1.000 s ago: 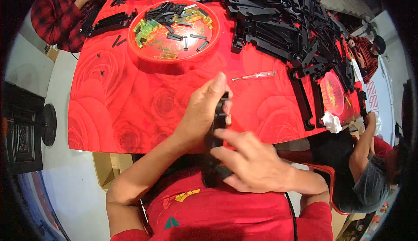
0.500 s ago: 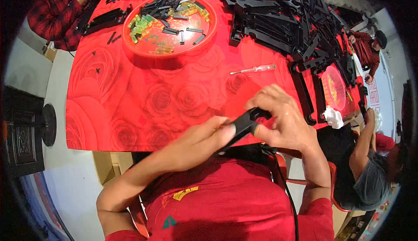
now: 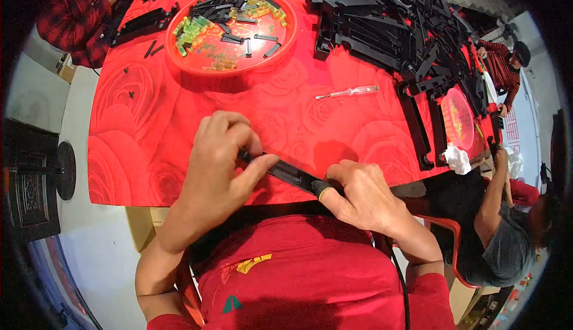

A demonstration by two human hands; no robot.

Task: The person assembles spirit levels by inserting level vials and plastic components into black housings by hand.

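Note:
Between my two hands a long black plastic part [image 3: 291, 175] is held over the table's front edge, sloping down to the right. My left hand [image 3: 222, 157] grips its left end, thumb along the near side. At the other end my right hand [image 3: 361, 196] is closed on it; that thumb wears a dark cover with a yellow edge. A clear-handled screwdriver [image 3: 347, 92] lies on the red flowered cloth [image 3: 137, 151] beyond my right hand. A red round tray [image 3: 233, 70] farther back holds small black strips and yellow-green translucent pieces.
Black plastic parts [image 3: 364, 31] are heaped across the back right. A pink basket [image 3: 458, 121] and crumpled white tissue [image 3: 457, 160] sit at the right edge. A person in a plaid sleeve [image 3: 74, 25] is at back left; another in grey [image 3: 507, 243] sits at right.
The black part has swung from sloping up to the right to sloping down to the right. My left hand has moved left and up to its far end; my right hand has lowered.

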